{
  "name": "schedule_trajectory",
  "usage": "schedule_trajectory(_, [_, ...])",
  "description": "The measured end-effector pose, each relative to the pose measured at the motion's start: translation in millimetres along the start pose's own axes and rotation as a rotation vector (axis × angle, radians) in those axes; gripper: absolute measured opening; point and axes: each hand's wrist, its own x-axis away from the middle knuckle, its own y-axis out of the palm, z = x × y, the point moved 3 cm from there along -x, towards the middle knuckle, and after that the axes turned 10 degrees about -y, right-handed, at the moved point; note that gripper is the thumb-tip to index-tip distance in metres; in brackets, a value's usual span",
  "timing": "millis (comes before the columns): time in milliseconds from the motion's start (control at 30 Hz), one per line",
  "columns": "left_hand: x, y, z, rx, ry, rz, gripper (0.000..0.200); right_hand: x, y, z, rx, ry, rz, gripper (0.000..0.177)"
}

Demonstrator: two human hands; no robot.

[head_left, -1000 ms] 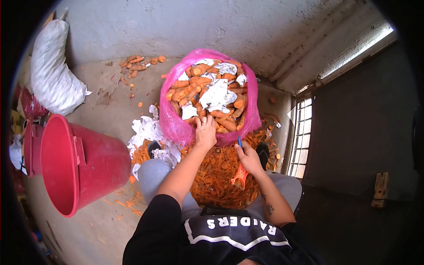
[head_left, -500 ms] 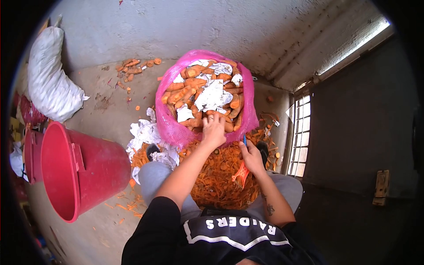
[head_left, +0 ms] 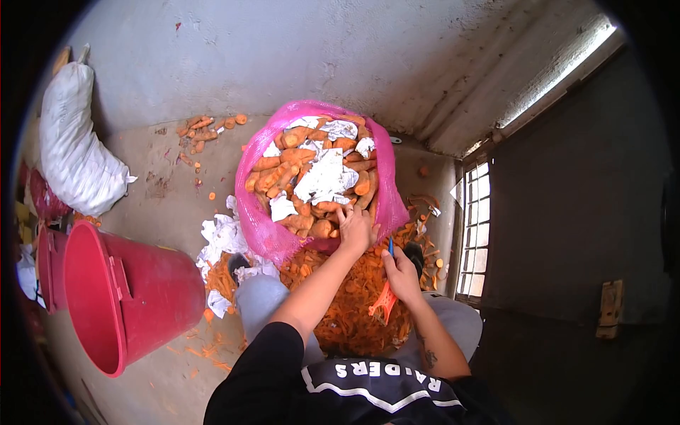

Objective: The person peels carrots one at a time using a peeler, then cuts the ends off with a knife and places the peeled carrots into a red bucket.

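Note:
My left hand (head_left: 356, 228) reaches over the front rim of a pink mesh sack (head_left: 392, 184) full of carrots (head_left: 269, 180). Its fingers are apart and touch carrots near that rim; I see no carrot lifted in it. Crumpled white paper (head_left: 326, 177) lies on top of the carrots. Just right of the sack's front, my right hand (head_left: 402, 274) is closed around a peeler (head_left: 383, 304). The peeler's orange part hangs below the hand and a blue end pokes out above. Between my legs is a heap of orange peelings (head_left: 354, 319).
A large red bucket (head_left: 152, 290) lies tilted at the left, its mouth toward me. Behind it a stuffed white sack (head_left: 78, 149) leans on the wall. Loose carrot pieces (head_left: 202, 131) and crumpled paper (head_left: 223, 241) lie on the floor. A barred window (head_left: 476, 227) is at the right.
My left hand has shifted to the right along the sack's front edge. My right hand still holds the peeler in nearly the same place. The view has moved slightly.

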Motion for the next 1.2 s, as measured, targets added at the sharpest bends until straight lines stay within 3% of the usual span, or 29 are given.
schedule_trajectory(167, [-4.8, -4.5, -0.4, 0.061, -0.093, -0.094, 0.037, -1.8, -11.8, 1.8, 0.016, -0.006, 0.048, 0.037])
schedule_trajectory(300, [-1.7, -1.2, -2.1, 0.034, -0.134, -0.050, 0.036, -2.8, -15.2, -6.4, -0.028, -0.029, 0.088, 0.037])
schedule_trajectory(400, [-0.7, -2.6, -1.8, 0.056, -0.202, -0.163, 0.037, -3.5, -8.8, -0.3, 0.021, -0.054, 0.055, 0.036])
schedule_trajectory(500, [-18.7, -6.3, -7.3, 0.214, -0.374, -0.519, 0.040, -1.1, -6.8, 1.2, 0.023, -0.035, 0.056, 0.036])
schedule_trajectory(533, [-19.5, -7.7, -7.3, 0.211, -0.383, -0.525, 0.044, -0.3, -7.2, 1.8, 0.028, -0.018, 0.057, 0.037])
schedule_trajectory(667, [-3.7, 10.3, -3.4, 0.051, -0.217, -0.110, 0.047, -0.5, -8.2, 0.9, 0.055, -0.008, 0.062, 0.036])
schedule_trajectory(967, [-13.1, -3.0, 2.9, 0.068, -0.169, 0.018, 0.040, -3.3, -8.4, -5.0, 0.071, -0.033, 0.070, 0.037])
schedule_trajectory(1167, [-30.3, -88.6, 7.0, 0.132, -0.069, 0.056, 0.039, -3.5, -11.9, -16.0, -0.073, -0.125, 0.132, 0.033])
schedule_trajectory(1200, [-30.0, -110.8, 5.0, 0.224, -0.084, 0.153, 0.041, -5.8, -12.6, -16.3, -0.177, -0.158, 0.154, 0.031])
